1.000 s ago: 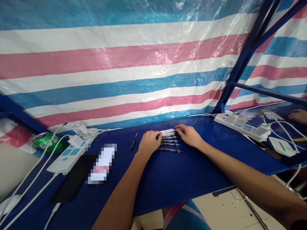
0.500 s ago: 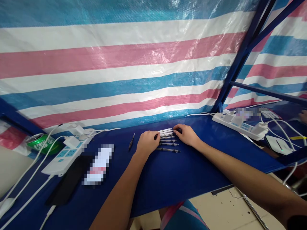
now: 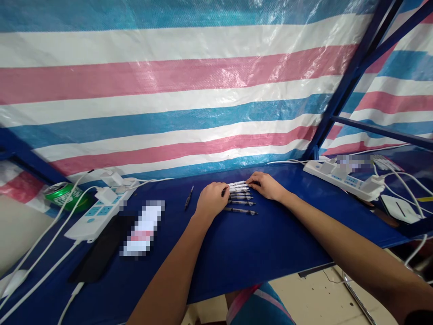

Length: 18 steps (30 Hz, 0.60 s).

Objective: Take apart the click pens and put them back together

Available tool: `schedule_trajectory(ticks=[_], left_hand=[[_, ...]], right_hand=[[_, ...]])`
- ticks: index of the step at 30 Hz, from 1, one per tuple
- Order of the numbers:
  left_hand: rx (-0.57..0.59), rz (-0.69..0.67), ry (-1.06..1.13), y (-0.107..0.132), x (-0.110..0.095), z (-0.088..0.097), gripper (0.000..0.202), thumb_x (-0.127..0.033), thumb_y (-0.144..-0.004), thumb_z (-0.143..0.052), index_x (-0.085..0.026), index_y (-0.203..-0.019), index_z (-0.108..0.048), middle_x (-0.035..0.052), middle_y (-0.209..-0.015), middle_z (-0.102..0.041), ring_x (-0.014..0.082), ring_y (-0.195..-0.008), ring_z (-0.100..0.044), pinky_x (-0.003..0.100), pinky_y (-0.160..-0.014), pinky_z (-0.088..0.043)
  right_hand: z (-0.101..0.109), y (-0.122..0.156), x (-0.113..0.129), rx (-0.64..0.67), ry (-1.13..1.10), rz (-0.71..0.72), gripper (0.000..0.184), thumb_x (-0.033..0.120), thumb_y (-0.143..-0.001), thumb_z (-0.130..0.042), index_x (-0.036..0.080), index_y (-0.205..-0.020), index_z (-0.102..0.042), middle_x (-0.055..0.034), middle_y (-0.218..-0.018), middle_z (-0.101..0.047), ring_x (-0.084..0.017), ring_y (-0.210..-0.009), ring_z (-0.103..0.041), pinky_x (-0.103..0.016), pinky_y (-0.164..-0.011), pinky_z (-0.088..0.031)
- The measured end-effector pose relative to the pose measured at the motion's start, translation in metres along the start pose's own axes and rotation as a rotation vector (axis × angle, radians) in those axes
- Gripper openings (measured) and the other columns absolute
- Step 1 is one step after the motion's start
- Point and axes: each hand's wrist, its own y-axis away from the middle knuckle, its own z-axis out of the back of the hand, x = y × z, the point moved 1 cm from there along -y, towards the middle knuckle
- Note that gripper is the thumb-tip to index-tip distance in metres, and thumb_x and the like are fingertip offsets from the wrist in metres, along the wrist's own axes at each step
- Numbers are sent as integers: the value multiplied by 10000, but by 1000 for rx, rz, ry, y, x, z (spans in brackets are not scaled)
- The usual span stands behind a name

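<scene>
Several slim pens (image 3: 241, 202) lie side by side in a row on the blue tabletop (image 3: 250, 253), white-bodied ones at the back and darker ones at the front. My left hand (image 3: 213, 199) is closed at the row's left end, its thumb and fingers curled over the pen ends. Across from it, my right hand (image 3: 265, 185) pinches the right tip of a white pen (image 3: 238, 183) at the back of the row. The fingers partly hide both ends of the pens. Apart from the row, a single dark pen (image 3: 188, 197) lies to the left of my left hand.
To the left are a power strip (image 3: 98, 214), a green can (image 3: 64, 195), a black slab-like device (image 3: 101, 248) and a blurred-out phone (image 3: 144, 228). Another power strip (image 3: 343, 179) with cables sits at the right, near a blue metal frame (image 3: 333, 106). A striped sheet (image 3: 176, 104) hangs behind.
The whole view has shifted slightly, so things appear a little further right. Both hands stay at the two ends of the row, with only small finger movement.
</scene>
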Motion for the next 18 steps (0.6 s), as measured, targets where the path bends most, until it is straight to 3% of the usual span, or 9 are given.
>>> schedule_trajectory(ticks=[8, 13, 18], left_hand=[[-59, -71, 67, 0, 3, -3, 284, -266, -1048, -532, -208, -1215, -754, 78, -1205, -762, 253, -1156, -641, 383, -1040, -490], [-97, -120, 35, 1, 6, -2, 345, -357, -1054, -574, -236, -1341, -721, 85, -1258, -763, 308, -1347, -536, 479, -1143, -406], [-106, -164, 17, -1, 13, 0, 318, -314, -1085, -526, -267, -1320, -736, 74, -1218, -762, 268, -1275, -592, 447, -1129, -396]], right_hand=[[9, 3, 6, 19, -7, 54, 162, 196, -1009, -588, 219, -1035, -747, -90, -1057, -728, -252, -1040, -674, -403, -976, -546], [17, 7, 18, -120, -121, 75, 156, 254, -1032, -561, 217, -1055, -711, -93, -1068, -712, -247, -1025, -664, -387, -940, -546], [23, 10, 27, -225, -277, -14, 239, 419, -1047, -561, 224, -1016, -695, -80, -1040, -716, -231, -938, -671, -364, -858, -551]])
